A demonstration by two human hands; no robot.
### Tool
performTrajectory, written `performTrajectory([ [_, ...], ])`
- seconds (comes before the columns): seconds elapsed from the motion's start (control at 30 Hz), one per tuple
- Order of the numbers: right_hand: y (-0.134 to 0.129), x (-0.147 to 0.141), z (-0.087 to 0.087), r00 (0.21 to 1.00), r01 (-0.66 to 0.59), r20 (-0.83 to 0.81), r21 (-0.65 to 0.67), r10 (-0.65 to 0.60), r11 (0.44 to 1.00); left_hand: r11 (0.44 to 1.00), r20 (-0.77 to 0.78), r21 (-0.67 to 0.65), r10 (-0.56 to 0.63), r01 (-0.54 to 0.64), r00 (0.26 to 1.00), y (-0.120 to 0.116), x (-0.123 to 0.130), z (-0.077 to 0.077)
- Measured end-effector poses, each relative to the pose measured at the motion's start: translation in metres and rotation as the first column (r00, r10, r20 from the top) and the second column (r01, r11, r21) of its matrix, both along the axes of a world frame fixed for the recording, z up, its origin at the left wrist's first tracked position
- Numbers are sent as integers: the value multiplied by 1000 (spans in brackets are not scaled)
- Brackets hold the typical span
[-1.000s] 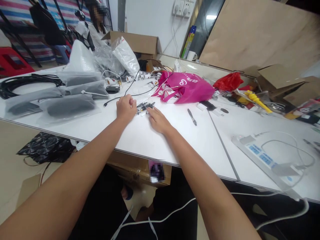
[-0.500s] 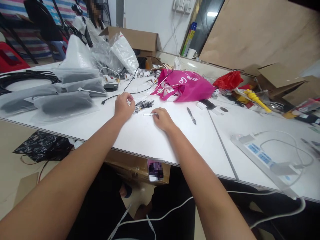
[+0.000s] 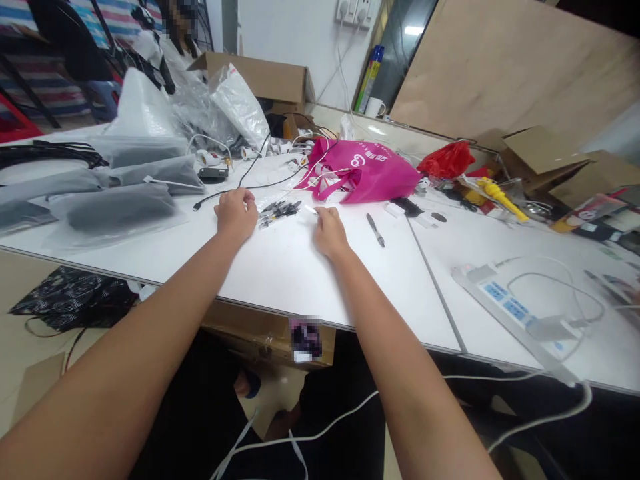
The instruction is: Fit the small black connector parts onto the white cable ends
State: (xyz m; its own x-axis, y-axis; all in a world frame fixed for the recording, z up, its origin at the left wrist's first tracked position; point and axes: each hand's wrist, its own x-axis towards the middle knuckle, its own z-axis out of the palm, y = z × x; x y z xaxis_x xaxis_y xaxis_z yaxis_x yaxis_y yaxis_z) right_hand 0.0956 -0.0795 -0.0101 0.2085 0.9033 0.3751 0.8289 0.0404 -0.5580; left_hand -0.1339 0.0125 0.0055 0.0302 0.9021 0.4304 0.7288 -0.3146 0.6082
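Note:
My right hand (image 3: pixel 330 233) is closed on a slim white pen barrel (image 3: pixel 311 210), held just above the white table (image 3: pixel 290 267); the barrel is blurred, so its details do not show. Left of it lies a small heap of black and clear pen parts (image 3: pixel 280 211). Beside that heap rests my left hand (image 3: pixel 237 215), its fingers curled inward; whatever they may hold is hidden. A dark grey pen (image 3: pixel 375 230) lies by itself to the right of my right hand.
Behind the heap sits a pink bag (image 3: pixel 375 175). Grey plastic pouches (image 3: pixel 117 210) cover the left side, with a black cable (image 3: pixel 220 193) nearby. At the right are a power strip (image 3: pixel 515 313) and a red bag (image 3: pixel 447 160). People (image 3: pixel 75 40) are in the far left background.
My right hand has turned and shifted slightly, tilting the white barrel from nearly level to slanted. My left hand stays curled by the pen parts. The view has shifted a little.

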Motion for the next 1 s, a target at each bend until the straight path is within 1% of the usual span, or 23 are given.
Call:
performTrajectory([
  [0.07,3,3,1,992,89,-90,18,-87,996,998,-43,13,-64,64,997,0,0,-1],
  [0.13,4,6,2,979,135,-156,-1,-134,991,988,-102,27,-152,155,983,0,0,-3],
  [0.23,3,9,2,970,143,-194,-39,-148,989,971,-171,31,-230,239,958,-2,1,-4],
  [0.37,2,8,4,968,156,-192,-36,-160,987,945,-240,74,-294,319,925,-14,6,-4],
  [0.47,3,7,7,966,167,-191,-49,-173,985,903,-302,123,-360,411,883,-24,22,-1],
  [0.53,4,8,8,964,172,-194,-57,-180,983,867,-348,133,-413,481,841,-26,40,3],
  [0.57,4,8,9,964,175,-194,-58,-183,983,857,-370,127,-427,500,825,-24,51,5],
  [0.7,7,12,8,962,203,-179,-40,-207,978,865,-473,79,-405,495,783,-8,85,9],
  [0.77,9,14,7,959,218,-181,-29,-220,976,882,-489,71,-377,466,787,-1,95,6],
  [0.9,16,19,2,951,216,-224,-1,-211,976,914,-399,71,-341,399,851,3,101,-2],
  [1.0,20,21,0,951,216,-231,15,-206,976,922,-433,47,-327,384,840,1,101,-3],
])
